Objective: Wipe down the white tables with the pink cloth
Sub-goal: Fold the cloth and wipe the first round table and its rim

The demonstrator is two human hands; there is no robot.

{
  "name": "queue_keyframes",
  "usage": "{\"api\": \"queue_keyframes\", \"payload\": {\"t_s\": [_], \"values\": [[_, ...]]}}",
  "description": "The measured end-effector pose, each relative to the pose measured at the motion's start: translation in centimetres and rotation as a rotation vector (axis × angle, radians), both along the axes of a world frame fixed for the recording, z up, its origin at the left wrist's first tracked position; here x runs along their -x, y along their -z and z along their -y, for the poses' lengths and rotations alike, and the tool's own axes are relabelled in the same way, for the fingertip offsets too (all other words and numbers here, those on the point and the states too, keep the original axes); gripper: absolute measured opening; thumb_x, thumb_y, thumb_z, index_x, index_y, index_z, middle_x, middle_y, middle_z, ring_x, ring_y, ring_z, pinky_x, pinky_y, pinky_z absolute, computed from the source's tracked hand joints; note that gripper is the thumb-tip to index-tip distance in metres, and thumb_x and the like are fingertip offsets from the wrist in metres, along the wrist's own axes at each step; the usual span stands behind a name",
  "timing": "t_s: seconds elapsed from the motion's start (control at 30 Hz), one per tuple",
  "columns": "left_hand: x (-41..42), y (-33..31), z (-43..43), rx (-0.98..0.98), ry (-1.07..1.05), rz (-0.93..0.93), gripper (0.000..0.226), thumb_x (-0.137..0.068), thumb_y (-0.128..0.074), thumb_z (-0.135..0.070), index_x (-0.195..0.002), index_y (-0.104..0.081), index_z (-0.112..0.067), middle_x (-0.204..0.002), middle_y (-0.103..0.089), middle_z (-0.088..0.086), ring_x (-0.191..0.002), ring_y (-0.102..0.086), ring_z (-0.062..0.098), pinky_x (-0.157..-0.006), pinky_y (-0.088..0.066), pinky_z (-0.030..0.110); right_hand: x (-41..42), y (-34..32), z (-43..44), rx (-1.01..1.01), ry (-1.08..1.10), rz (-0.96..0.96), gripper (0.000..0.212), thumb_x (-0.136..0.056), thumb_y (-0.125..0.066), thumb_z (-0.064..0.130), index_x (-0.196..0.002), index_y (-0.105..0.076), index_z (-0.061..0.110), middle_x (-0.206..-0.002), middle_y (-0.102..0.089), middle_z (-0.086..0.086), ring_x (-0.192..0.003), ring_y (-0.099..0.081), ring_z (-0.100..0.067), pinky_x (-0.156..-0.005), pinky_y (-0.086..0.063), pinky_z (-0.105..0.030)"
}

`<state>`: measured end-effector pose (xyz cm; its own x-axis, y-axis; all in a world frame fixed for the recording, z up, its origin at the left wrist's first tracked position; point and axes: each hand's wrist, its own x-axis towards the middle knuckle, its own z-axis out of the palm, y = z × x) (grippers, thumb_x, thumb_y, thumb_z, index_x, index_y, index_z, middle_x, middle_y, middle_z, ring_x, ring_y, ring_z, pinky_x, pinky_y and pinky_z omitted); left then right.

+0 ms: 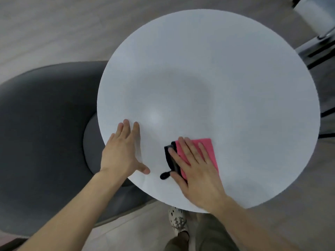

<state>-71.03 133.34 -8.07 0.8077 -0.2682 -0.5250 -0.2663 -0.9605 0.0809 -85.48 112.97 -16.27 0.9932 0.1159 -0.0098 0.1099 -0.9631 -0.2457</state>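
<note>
A round white table [208, 73] fills the middle of the head view. On its near part lies a folded pink cloth [208, 151] with a black edge and a small black loop on its left side. My right hand [194, 167] lies flat on the cloth with straight fingers, pressing it to the tabletop. My left hand [121, 151] rests flat on the table's near left edge, fingers straight and spread, thumb out toward the cloth. A hand's width of bare table separates the two hands.
A dark grey round seat [45, 134] sits low at the left, partly under the table edge. Black chair legs and a white object [315, 20] stand at the far right. My feet and trousers [183, 230] show below the table's near rim on a pale floor.
</note>
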Motion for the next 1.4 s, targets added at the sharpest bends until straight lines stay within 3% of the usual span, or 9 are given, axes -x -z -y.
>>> {"api": "queue_keyframes", "payload": {"t_s": [0.27,0.47,0.63,0.77,0.93,1.0,1.1,1.27,1.4], "values": [[-0.6,0.9,0.2,-0.083,0.02,0.029,0.173,-0.049,-0.102,-0.07,-0.174,0.011,-0.031,-0.184,0.013,-0.003,-0.17,0.007,0.016,-0.122,-0.045,0.046,-25.1,-0.4,-3.0,-0.007,0.287,-0.064,0.071,-0.113,-0.022,0.061,-0.175,-0.012,0.028,-0.183,0.0,-0.01,-0.169,0.003,-0.028,-0.136,0.005,-0.052],[-0.6,0.0,0.7,-0.158,0.087,0.036,0.172,-0.048,-0.098,-0.077,-0.173,0.008,-0.026,-0.183,0.007,0.001,-0.171,0.002,0.019,-0.106,-0.056,0.046,-9.1,0.9,-1.3,0.008,0.265,0.057,0.066,-0.115,-0.03,0.056,-0.174,-0.021,0.027,-0.182,-0.007,-0.01,-0.169,-0.003,-0.028,-0.136,-0.01,-0.053],[-0.9,0.2,2.0,-0.24,0.166,0.031,0.174,-0.042,-0.102,-0.074,-0.167,0.001,-0.01,-0.175,-0.011,0.02,-0.164,-0.016,0.035,-0.096,-0.061,0.047,4.0,0.8,4.9,0.074,0.637,-0.019,0.068,-0.115,-0.029,0.058,-0.174,-0.015,0.029,-0.183,-0.003,-0.009,-0.17,-0.002,-0.026,-0.134,-0.017,-0.057],[-1.1,0.6,3.0,-0.307,0.197,0.018,0.183,-0.041,-0.103,-0.073,-0.166,0.006,0.003,-0.173,-0.009,0.033,-0.162,-0.017,0.045,-0.103,-0.057,0.045,0.5,0.8,0.9,0.068,0.83,-0.023,0.07,-0.115,-0.027,0.056,-0.175,-0.014,0.022,-0.181,-0.007,-0.016,-0.169,-0.002,-0.032,-0.134,-0.014,-0.059],[-1.5,0.6,1.8,-0.258,0.246,0.008,0.179,-0.045,-0.095,-0.084,-0.168,0.005,0.0,-0.174,-0.012,0.032,-0.163,-0.018,0.045,-0.12,-0.047,0.046,-7.9,0.4,-7.6,-0.073,0.669,0.018,0.069,-0.115,-0.034,0.054,-0.174,-0.021,0.02,-0.182,-0.009,-0.013,-0.169,-0.003,-0.03,-0.134,-0.013,-0.056],[-1.6,1.0,1.0,-0.232,0.303,0.054,0.173,-0.049,-0.087,-0.092,-0.169,0.003,-0.005,-0.171,-0.017,0.033,-0.161,-0.022,0.046,-0.127,-0.036,0.05,-9.0,0.1,-8.0,-0.109,0.636,0.026,0.067,-0.115,-0.036,0.054,-0.173,-0.024,0.022,-0.182,-0.012,-0.01,-0.169,-0.004,-0.027,-0.135,-0.014,-0.055],[-1.1,1.9,-1.1,-0.165,0.416,0.083,0.152,-0.067,-0.068,-0.099,-0.173,0.012,-0.025,-0.175,-0.001,0.032,-0.161,-0.009,0.056,-0.131,-0.024,0.061,-5.5,0.3,-5.5,-0.078,0.62,0.031,0.066,-0.114,-0.04,0.056,-0.173,-0.025,0.028,-0.182,-0.014,-0.002,-0.169,-0.006,-0.02,-0.135,-0.017,-0.051],[-1.4,3.5,-3.5,-0.069,0.627,0.158,0.12,-0.081,-0.036,-0.102,-0.174,0.006,-0.038,-0.181,0.009,0.014,-0.16,0.0,0.063,-0.127,-0.024,0.073,4.9,-0.6,1.1,0.009,1.048,-0.071,0.068,-0.115,-0.029,0.059,-0.174,-0.017,0.028,-0.183,-0.008,-0.004,-0.169,-0.002,-0.021,-0.136,-0.012,-0.053],[-2.4,4.8,-4.1,-0.006,0.69,0.219,0.118,-0.077,-0.017,-0.107,-0.173,-0.008,-0.037,-0.179,-0.006,0.012,-0.158,-0.01,0.059,-0.122,-0.029,0.074,2.2,-1.0,-3.0,0.026,1.295,-0.123,0.071,-0.114,-0.02,0.058,-0.175,-0.009,0.024,-0.182,-0.003,-0.01,-0.169,0.001,-0.026,-0.136,-0.001,-0.052]]}}
